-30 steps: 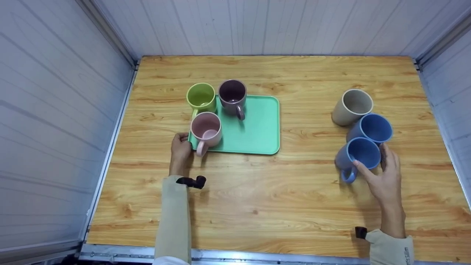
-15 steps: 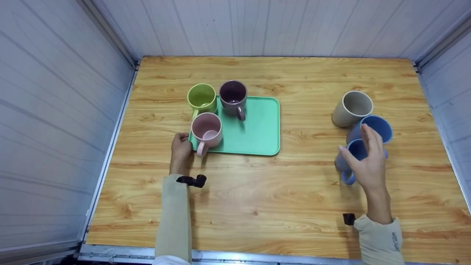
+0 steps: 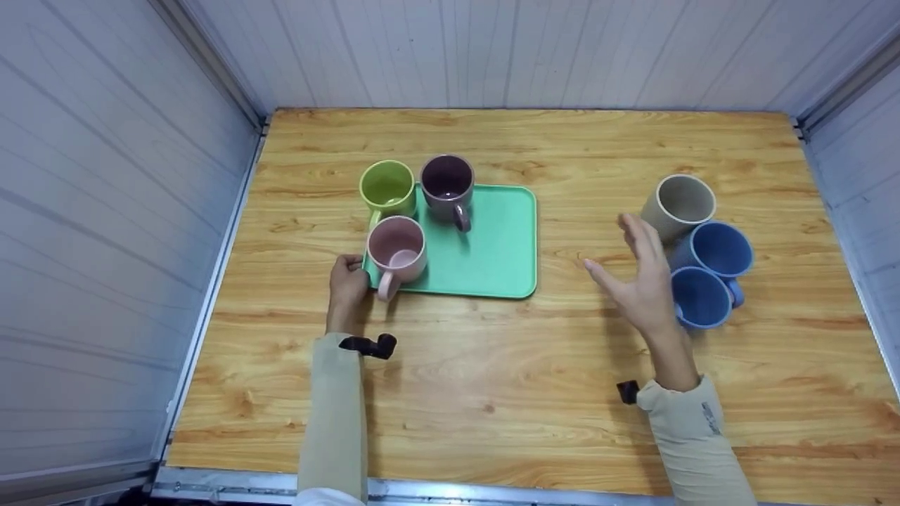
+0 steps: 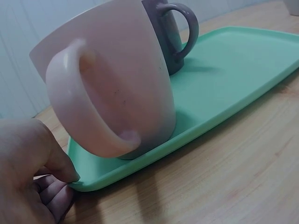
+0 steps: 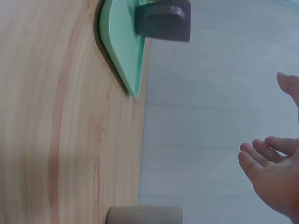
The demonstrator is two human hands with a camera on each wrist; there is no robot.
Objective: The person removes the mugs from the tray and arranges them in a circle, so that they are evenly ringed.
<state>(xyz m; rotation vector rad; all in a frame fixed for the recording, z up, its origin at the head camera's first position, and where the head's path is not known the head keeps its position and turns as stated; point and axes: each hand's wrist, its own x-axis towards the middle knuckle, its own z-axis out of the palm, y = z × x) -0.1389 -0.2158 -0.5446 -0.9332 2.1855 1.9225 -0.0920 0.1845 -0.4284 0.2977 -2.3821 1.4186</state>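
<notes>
At the near left corner of the green tray (image 3: 485,246), my left hand (image 3: 347,287) pinches the rim, with the thumb on top in the left wrist view. On the tray close by stands a pink mug (image 3: 397,246), its handle (image 4: 74,102) toward me. A yellow-green mug (image 3: 387,186) and a dark purple mug (image 3: 448,184) stand behind it along the tray's left side. My right hand (image 3: 643,284) hangs in the air with thumb and fingers spread, holding nothing. It partly covers the nearer blue mug (image 3: 704,299).
A second blue mug (image 3: 724,247) and a beige mug (image 3: 683,200) stand close behind the nearer blue one, on the right of the wooden table (image 3: 492,393). White panel walls (image 3: 478,53) enclose the table at the back and both sides.
My right hand has come off the nearer blue mug, risen and moved left with nothing in it. The left hand and the tray stay in place.
</notes>
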